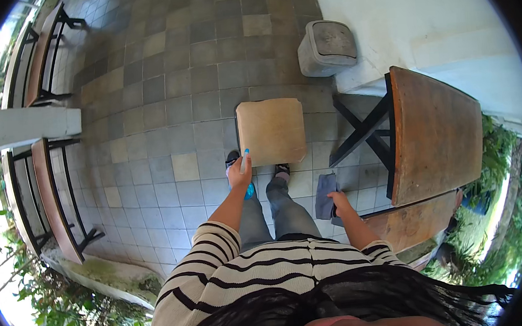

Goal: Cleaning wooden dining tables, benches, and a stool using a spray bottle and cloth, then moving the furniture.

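Note:
My left hand (240,176) is wrapped around what looks like a spray bottle (245,161). Its pale head with a blue tip sticks out past my fingers, and a bright blue part shows below the hand. Just beyond stands a stool (271,130) with a square, light-brown seat and cut corners, right in front of my feet. On the other side, my right hand (341,202) grips a grey-blue folded cloth (326,197) by its edge. The cloth hangs beside my leg, apart from the stool.
To the right stands a wooden table (436,135) with crossed black legs, beside a wooden bench (413,227). A grey lidded bin (328,49) is against the white wall (415,17). Benches (57,197) and a white pillar (24,129) line the left. The floor (183,109) is tiled.

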The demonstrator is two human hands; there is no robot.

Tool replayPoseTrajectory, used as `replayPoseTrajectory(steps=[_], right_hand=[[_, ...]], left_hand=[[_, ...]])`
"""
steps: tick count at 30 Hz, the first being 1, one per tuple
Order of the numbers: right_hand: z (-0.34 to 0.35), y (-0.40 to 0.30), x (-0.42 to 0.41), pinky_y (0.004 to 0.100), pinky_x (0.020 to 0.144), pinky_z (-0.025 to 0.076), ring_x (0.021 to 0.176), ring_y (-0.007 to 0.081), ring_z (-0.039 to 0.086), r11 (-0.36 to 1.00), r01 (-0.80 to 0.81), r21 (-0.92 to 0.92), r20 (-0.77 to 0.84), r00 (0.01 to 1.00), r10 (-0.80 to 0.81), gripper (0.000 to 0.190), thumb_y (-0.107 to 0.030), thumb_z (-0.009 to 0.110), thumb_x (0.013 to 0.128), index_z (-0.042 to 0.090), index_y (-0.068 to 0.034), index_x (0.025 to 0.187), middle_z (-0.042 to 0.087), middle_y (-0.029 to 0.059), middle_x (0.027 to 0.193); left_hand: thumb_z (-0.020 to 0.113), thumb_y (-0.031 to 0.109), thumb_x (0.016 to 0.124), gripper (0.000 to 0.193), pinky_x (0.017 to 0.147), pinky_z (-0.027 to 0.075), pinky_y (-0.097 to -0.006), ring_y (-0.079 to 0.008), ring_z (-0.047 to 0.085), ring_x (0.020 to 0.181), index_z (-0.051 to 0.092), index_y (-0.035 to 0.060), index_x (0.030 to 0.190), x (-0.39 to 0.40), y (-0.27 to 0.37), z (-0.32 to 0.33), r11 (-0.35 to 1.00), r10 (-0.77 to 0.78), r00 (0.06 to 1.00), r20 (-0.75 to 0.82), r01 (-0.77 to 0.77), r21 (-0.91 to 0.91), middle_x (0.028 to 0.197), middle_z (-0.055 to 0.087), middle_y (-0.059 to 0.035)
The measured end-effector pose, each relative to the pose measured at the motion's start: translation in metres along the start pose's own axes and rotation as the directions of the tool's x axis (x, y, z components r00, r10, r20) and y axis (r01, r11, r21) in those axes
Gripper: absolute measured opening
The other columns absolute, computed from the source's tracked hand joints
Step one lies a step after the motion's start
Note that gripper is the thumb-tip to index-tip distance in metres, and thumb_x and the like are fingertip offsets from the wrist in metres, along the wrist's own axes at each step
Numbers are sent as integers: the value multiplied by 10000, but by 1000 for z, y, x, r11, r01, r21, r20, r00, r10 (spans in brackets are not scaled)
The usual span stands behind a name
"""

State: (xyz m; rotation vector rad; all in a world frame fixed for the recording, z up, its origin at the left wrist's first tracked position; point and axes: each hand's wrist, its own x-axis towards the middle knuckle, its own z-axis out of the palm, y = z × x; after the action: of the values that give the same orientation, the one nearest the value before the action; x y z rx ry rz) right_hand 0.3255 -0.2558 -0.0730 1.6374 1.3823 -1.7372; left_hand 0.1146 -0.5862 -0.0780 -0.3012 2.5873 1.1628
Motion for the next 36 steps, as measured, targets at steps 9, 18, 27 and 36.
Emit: replayPoseTrajectory(steps=[9,18,27,36], right_hand=[[-7,-48,100,420,894,468,995,295,598,968,101,-229,-39,993,-113,435,-140,595,824,510,-8,1230,613,161,1097],[249,-244,113,504,932,425,1141,320,566,238,636,-734,162,504,-848,463,-100,495,821,591,-212,1260,621,90,1220],[228,-17,36,502,908,332,1079,215,492,-417,638,-647,718,324,-616,516,-97,718,645,661,-320,1107,554,-32,1066],[241,-131,60,409,811,493,927,356,629,99,851,-516,400,342,-850,375,-118,626,767,631,-32,1132,657,184,988]], left_hand=[[457,644,887,628,807,484,-453,-377,654,921,715,77,971,-74,-67,33,920,-320,947,-30,303,-247,923,700,-184],[476,565,922,580,756,469,-406,-298,612,810,677,28,1008,-106,-123,29,891,-432,884,-179,387,-239,842,667,-179],[494,489,951,516,706,476,-404,-342,642,750,662,2,916,-97,-110,-16,838,-470,862,-191,367,-404,784,671,-181],[487,486,957,513,707,476,-407,-331,636,757,658,4,907,-100,-128,-15,819,-467,858,-212,329,-471,779,660,-172]])
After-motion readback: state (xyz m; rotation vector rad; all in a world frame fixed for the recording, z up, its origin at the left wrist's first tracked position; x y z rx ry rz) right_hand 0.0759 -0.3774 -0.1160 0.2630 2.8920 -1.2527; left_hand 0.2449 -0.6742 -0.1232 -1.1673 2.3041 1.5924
